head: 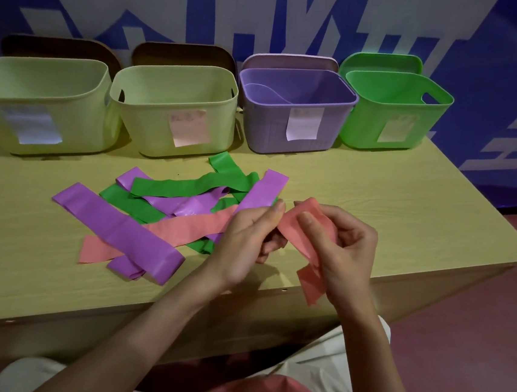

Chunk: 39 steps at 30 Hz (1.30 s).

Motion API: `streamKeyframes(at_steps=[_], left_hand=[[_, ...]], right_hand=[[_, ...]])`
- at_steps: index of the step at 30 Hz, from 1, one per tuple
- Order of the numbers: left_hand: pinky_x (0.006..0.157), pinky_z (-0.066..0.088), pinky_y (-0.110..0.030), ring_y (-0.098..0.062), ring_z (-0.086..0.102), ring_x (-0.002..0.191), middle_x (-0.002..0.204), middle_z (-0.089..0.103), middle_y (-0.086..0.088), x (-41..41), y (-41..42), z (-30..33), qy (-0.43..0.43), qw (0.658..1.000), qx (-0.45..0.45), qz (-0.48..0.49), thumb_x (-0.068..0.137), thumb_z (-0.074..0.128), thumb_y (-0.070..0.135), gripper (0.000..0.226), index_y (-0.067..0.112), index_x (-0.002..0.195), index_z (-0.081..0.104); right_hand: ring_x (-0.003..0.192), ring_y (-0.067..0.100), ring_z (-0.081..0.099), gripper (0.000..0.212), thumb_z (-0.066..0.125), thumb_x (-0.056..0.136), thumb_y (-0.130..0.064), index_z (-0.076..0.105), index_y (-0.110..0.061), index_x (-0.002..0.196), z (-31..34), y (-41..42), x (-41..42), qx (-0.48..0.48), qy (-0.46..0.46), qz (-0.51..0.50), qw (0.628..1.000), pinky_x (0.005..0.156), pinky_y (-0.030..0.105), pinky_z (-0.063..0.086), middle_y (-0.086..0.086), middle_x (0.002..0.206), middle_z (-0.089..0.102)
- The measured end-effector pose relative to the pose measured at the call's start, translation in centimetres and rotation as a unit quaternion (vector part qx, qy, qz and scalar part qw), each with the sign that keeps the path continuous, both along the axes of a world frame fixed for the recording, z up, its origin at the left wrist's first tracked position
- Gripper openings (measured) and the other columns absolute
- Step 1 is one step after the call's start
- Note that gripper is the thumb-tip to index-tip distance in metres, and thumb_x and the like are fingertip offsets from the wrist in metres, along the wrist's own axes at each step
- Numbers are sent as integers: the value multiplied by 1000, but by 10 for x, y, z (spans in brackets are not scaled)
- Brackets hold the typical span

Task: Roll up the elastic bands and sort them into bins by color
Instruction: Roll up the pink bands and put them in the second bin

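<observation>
progress: early | both hands, left (247, 229) and right (337, 244), pinch pink band (298, 231), unrolled | pile (155, 205) centre-left unsorted | purple bin (293, 110) holds one band

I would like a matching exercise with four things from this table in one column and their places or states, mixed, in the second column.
1. pink band
2. purple bin
3. green bin
4. purple band

a. far right of the row of bins
b. lying flat across another pink band
c. held by both hands
d. between a pale yellow bin and the green one

Pairs: 1-c, 2-d, 3-a, 4-b
</observation>
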<state>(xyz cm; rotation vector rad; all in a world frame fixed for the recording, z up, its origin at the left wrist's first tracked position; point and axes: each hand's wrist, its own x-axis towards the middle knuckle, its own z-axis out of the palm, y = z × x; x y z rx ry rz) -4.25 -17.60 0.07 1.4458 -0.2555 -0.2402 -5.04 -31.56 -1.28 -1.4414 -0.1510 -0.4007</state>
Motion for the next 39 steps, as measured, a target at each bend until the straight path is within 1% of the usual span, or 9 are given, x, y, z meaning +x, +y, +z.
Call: streamKeyframes(at_steps=[3, 11, 14, 19, 24, 27, 31, 35, 39], left_hand=[[50, 29, -22, -4, 36, 47, 53, 41, 9, 0, 3, -8, -96, 989, 106, 29, 98, 38, 45, 46, 13, 66, 47], [57, 38, -33, -15, 45, 60, 64, 44, 7, -4, 4, -16, -270, 930, 231, 94, 97, 39, 38, 31, 15, 81, 52], [55, 36, -33, -11, 41, 57, 61, 41, 8, -5, 4, -20, -221, 952, 193, 91, 98, 35, 41, 35, 19, 73, 45], [42, 25, -17, -5, 25, 44, 54, 31, 8, -8, 1, -14, -43, 999, 4, 23, 97, 38, 34, 35, 12, 70, 37], [38, 14, -12, -3, 18, 38, 50, 24, 5, -12, 2, -4, 124, 981, -141, -38, 90, 42, 34, 34, 9, 68, 38], [38, 14, -13, -3, 19, 37, 48, 23, 5, -11, 3, -4, 156, 974, -147, -70, 92, 42, 34, 37, 8, 66, 43], [42, 23, -18, -7, 28, 42, 50, 34, 3, -3, 7, -16, 28, 999, 38, -5, 96, 41, 38, 43, 8, 67, 50], [51, 29, -19, -6, 38, 54, 60, 43, 6, -3, 11, -25, -92, 989, 114, 34, 94, 43, 43, 42, 4, 80, 52], [55, 36, -27, -8, 44, 58, 63, 47, 5, -8, 9, -26, -196, 959, 203, 35, 96, 46, 42, 31, 16, 80, 56]], right_hand=[[75, 12, 67, 18, 76, 76, -21, 74, -10, 89, -3, 1, -1, 12, 16, -1, 1000, 65, 22, 52, 3, 83, 75], [74, 8, 66, 13, 73, 80, -17, 73, -11, 91, -4, 0, -3, -3, 16, 3, 1000, 64, 19, 50, -2, 81, 74], [74, 6, 67, 16, 73, 80, -15, 72, -10, 95, -3, -2, -5, -12, 20, 32, 999, 64, 16, 50, -4, 82, 74], [81, 5, 68, 25, 70, 79, -11, 69, -17, 103, -1, -11, -4, -49, 12, 65, 997, 69, 16, 50, -7, 91, 75], [74, 1, 65, 18, 75, 78, -18, 71, -15, 95, 1, -11, -2, -70, -10, 71, 995, 65, 13, 47, -9, 84, 74], [60, -4, 57, 8, 72, 77, -10, 69, -15, 82, -1, -11, 0, -74, -17, 56, 996, 57, 10, 42, -16, 68, 68], [58, -1, 58, 5, 72, 77, -13, 68, -16, 78, -7, -13, -2, -75, -2, 57, 996, 53, 13, 43, -12, 66, 68], [59, 1, 59, 4, 73, 76, -14, 69, -16, 77, -11, -13, -2, -70, 10, 49, 996, 53, 14, 44, -9, 66, 68], [59, 0, 59, 5, 74, 79, -14, 69, -13, 79, -12, -9, -4, -62, 9, 50, 997, 54, 14, 44, -9, 66, 69]])
